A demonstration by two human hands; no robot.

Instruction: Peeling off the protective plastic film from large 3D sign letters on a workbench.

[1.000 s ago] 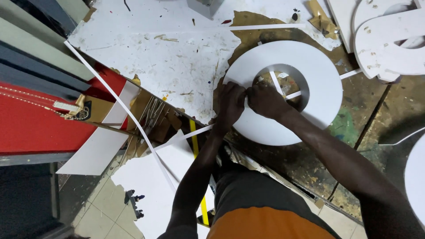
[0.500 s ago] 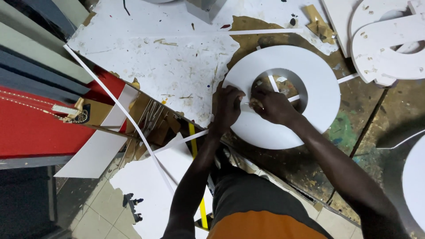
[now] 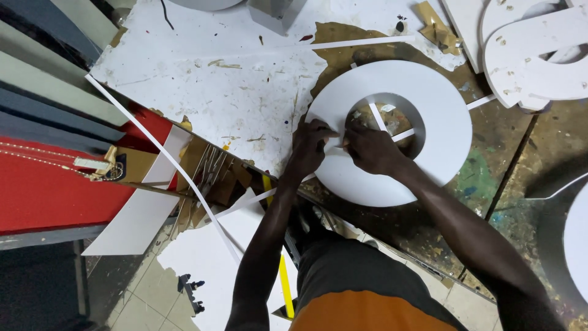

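- Left hand (image 3: 309, 146) lay palm down on the inner rim of the ring (image 3: 441, 132), fingers curled and bunched toward the right hand, pressed on the white surface; whether anything was pinched under them could not be told.
- Right hand (image 3: 370, 149) sat just beside the left, knuckles up, fingers folded in at the edge of the ring's hole, thumb side meeting the left fingertips; grip closed, on what could not be told.
- Both forearms reached up from the lower edge, left one nearly straight, right one slanting in from the lower right, wrists bent down onto the work.
- Ring, a flat white disc with a round hole, lay flat on the bench (image 3: 508, 184), near its front edge and right of the middle.
- Two thin white strips (image 3: 378, 116) crossed the hole, one running up from the hands, one slanting out to the right past the ring's outer edge.
- White paper sheet (image 3: 233, 92), torn and stained, covered the bench left of the ring, touching its left side.
- Long white strip (image 3: 343, 45) lay across the sheet above the ring.
- White cut-out shapes (image 3: 539, 55) were stacked at the upper right, well apart from the hands.
- Red board (image 3: 49, 196) and a white panel (image 3: 141, 208) stood off the bench on the left.
- Yellow strip (image 3: 283, 276) hung down beside the left forearm.
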